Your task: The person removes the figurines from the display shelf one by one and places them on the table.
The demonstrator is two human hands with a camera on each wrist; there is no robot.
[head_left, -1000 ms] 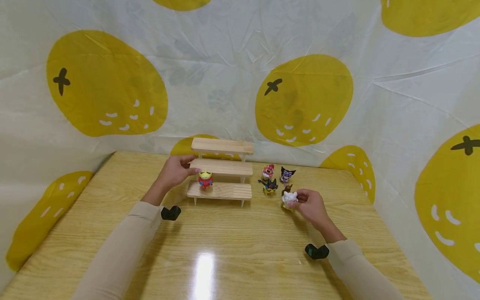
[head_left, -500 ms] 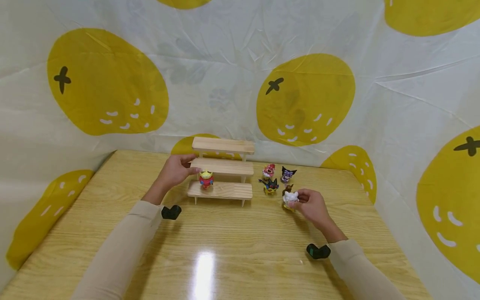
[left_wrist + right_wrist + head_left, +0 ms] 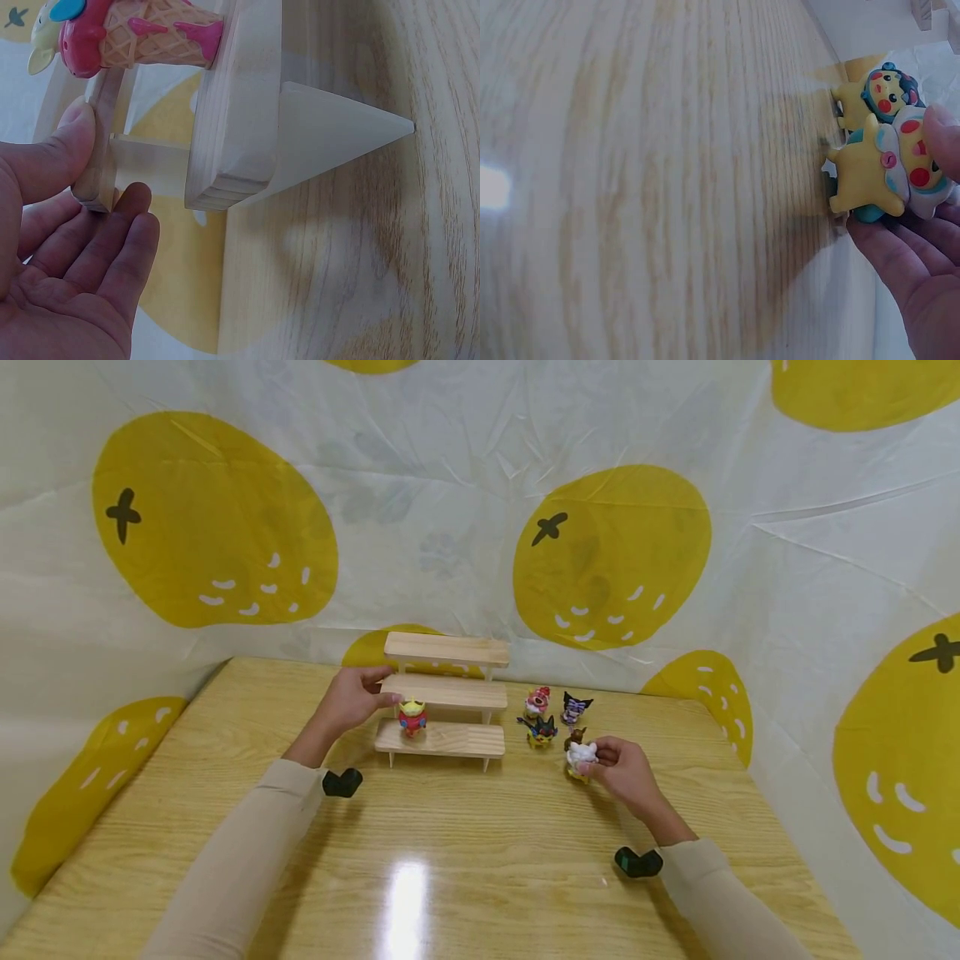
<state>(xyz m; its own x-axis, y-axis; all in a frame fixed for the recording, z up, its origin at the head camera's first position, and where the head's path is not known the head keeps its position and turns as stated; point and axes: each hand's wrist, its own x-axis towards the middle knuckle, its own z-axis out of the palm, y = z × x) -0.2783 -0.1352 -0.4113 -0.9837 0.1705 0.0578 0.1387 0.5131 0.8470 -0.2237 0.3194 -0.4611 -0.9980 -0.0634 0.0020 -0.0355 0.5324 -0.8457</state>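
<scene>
My left hand (image 3: 354, 700) holds the left end of the middle board of a three-tier wooden display stand (image 3: 442, 739). In the left wrist view the thumb (image 3: 73, 139) lies against one face of that board, with the fingers around the other. A pink figurine with a waffle-cone body (image 3: 161, 34) stands on the lowest board, near its left end. At right, my right hand (image 3: 626, 774) pinches a yellow figurine with a white hood (image 3: 874, 166) between thumb and fingers, its feet close to the tabletop.
Several other figurines stand right of the stand: a red-and-white one (image 3: 537, 702), a purple-and-black one (image 3: 574, 708), a yellow one with a dark hood (image 3: 540, 732) and a brown one (image 3: 576, 737). A patterned cloth (image 3: 435, 552) hangs behind the wooden table (image 3: 495, 860).
</scene>
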